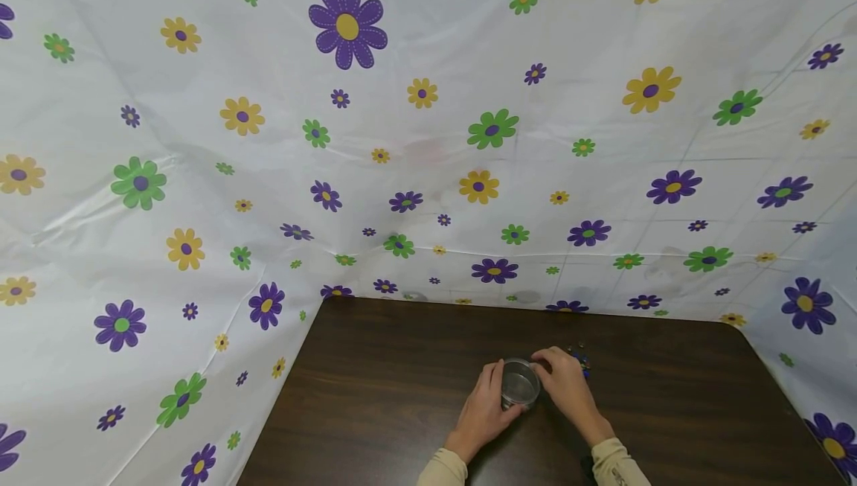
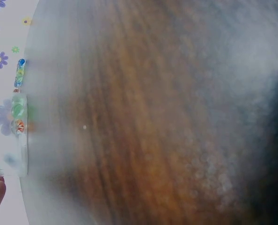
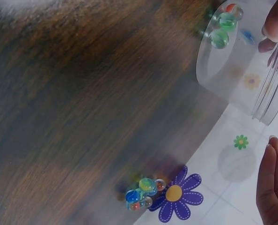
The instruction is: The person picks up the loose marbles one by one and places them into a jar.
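Note:
My left hand [image 1: 483, 410] holds a clear round jar [image 1: 519, 385] from its left side, with the thumb along the near side. In the right wrist view the left thumb [image 3: 276, 27] lies close to the threaded neck of the jar, and green marbles [image 3: 223, 30] and an orange-and-clear one sit at its base. My right hand [image 1: 565, 383] is at the right of the jar's rim, its fingertips bent toward the opening. A sliver of red shows by the right fingers [image 3: 269, 180] at the frame edge; whether they pinch something I cannot tell.
A small cluster of marbles [image 3: 146, 191], blue, yellow-green and orange, lies on the dark wooden table [image 1: 375, 389] just beyond the right hand. A white flower-print sheet [image 1: 428, 129] hangs behind the table's far edge and along its sides.

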Demonstrator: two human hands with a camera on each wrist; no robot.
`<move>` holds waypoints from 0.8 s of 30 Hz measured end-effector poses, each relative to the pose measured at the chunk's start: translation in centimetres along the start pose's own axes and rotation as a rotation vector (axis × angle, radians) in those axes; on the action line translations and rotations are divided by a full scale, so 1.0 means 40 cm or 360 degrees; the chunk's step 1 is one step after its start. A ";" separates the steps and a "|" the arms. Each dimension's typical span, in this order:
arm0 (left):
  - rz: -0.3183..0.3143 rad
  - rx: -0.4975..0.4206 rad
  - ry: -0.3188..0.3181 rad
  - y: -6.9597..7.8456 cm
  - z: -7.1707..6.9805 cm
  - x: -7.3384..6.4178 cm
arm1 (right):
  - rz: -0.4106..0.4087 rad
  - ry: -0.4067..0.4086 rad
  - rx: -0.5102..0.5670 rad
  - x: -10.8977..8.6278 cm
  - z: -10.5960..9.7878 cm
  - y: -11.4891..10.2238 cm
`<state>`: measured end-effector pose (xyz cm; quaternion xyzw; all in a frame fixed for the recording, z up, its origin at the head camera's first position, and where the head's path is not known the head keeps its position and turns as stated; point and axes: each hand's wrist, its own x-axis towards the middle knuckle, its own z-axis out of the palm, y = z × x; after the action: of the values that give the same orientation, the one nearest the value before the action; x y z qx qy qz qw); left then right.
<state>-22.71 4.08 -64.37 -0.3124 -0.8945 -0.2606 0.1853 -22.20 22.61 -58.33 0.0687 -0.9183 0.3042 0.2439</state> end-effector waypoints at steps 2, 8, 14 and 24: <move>0.0000 -0.0004 -0.0003 -0.001 0.000 -0.001 | -0.0013 0.0016 0.0002 0.000 -0.001 0.003; -0.0015 -0.0015 -0.0016 -0.002 0.000 -0.002 | -0.0042 0.0081 -0.0002 0.002 -0.012 0.013; -0.0022 0.0002 -0.0021 -0.003 0.006 0.000 | -0.0021 0.0088 -0.0017 0.002 -0.023 0.026; -0.0037 -0.0010 -0.0010 -0.001 0.007 -0.001 | 0.0047 0.0065 -0.0061 -0.009 -0.052 0.087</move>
<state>-22.77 4.19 -64.65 -0.3033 -0.8979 -0.2645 0.1784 -21.99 26.63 -58.90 0.0442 -0.9197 0.2914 0.2593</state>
